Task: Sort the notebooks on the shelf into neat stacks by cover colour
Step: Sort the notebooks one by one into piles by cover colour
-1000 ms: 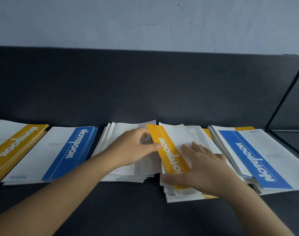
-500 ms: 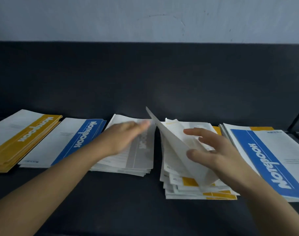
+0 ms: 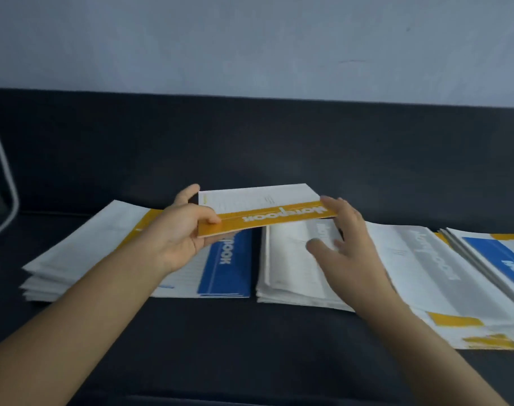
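A notebook with a yellow band is lifted flat above the stacks, its band facing me. My left hand grips its left end, thumb on top. My right hand has straight fingers touching its right end and hovers over the grey-band stack. Below lie a yellow stack at the left, a blue stack beside it, a mixed pile topped by a grey cover, and a blue-topped stack at the far right.
The stacks sit on a dark shelf with a dark back panel and a pale wall above. A white curved cable or tube hangs at the far left edge. Bare shelf runs along the front.
The yellow-band notebook was lifted off the mixed pile, turned over, and carried left and up. My left hand took its left end. The view swung left.
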Demonstrator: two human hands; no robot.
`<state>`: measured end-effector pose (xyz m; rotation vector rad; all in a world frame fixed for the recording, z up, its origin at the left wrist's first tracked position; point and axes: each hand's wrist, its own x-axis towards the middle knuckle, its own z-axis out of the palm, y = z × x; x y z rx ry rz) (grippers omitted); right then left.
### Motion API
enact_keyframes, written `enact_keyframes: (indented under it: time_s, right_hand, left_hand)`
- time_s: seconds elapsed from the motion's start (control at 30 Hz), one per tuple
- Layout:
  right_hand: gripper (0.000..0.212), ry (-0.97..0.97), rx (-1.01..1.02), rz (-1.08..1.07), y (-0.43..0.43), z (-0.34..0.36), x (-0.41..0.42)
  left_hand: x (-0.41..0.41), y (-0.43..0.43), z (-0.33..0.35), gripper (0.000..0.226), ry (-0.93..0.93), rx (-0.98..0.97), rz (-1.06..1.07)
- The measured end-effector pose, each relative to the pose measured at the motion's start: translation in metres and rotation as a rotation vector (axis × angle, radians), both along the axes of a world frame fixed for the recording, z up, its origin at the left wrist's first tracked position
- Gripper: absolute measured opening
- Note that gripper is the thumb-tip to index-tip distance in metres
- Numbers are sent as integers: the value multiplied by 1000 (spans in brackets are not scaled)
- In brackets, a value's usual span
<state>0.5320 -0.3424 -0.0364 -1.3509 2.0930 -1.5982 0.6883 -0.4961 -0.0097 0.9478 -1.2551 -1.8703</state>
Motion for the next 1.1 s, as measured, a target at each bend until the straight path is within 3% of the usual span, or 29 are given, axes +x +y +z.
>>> enact_keyframes:
  time_s: [0.1,0.2,0.27,0.37,0.47,0.6,0.7,0.9,1.0,1.1]
  right_hand:
    - [37,-520,-144,119,-40,-1,42]
    - [33,-611,-165,53,-77,-7,67]
    - [40,-515,-137,-45,-92,-11,76]
    - [47,-418,-111,-79,-99,-8,82]
    - [52,-468,-69,-17,-103,-2,83]
    - [54,-400,-26,97,-126,0,95]
    - [53,-309,50,91,-155,-7,111]
    - [49,39,297,103,-204,-28,149]
    - [60,214,495,202,-216,-36,161]
    - [53,453,652,284,-220,-40,159]
  left_hand:
    - [37,-1,0,61,-52,-107,-105]
    - [71,-5,-3,45,-234,-238,-346]
    - [89,-15,-6,55,-373,-360,-408]
    - [108,-42,-8,79,-363,-406,-222]
    - [115,-70,-8,83,-297,-378,-155]
    - [113,-84,-6,84,-423,-459,-268]
    - [122,-96,-3,79,-599,-633,-184]
    - [153,-117,-19,79,-1268,-924,-164]
    - [151,-121,-34,85,-1452,-968,-300]
    - [149,-127,-40,92,-1543,-968,-339]
